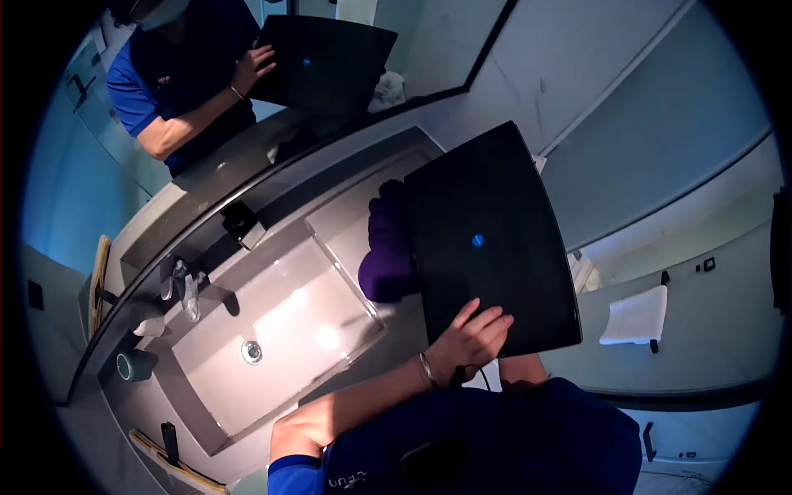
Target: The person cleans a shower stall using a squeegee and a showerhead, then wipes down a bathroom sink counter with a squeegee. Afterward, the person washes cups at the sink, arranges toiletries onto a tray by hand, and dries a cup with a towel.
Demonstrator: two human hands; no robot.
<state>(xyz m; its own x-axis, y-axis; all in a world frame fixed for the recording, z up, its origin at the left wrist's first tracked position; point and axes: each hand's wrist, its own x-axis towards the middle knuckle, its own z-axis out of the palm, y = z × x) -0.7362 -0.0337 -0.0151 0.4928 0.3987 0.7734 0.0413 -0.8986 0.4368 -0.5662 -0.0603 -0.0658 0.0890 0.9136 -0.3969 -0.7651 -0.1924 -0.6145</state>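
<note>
A dark laptop with a round blue logo on its lid is tilted at the right end of the sink counter. My left hand, a bracelet at its wrist, lies on the lid's near edge with its fingers spread. My right forearm goes behind the laptop, which hides the hand. A purple cloth bundle sits against the laptop's left side, partly covered by it. In the mirror, the reflected laptop also shows the blue logo.
Left of the laptop is a rectangular sink with a metal faucet. A teal cup and a small dark box stand along its ledge. A large mirror spans the back. A white towel hangs at right.
</note>
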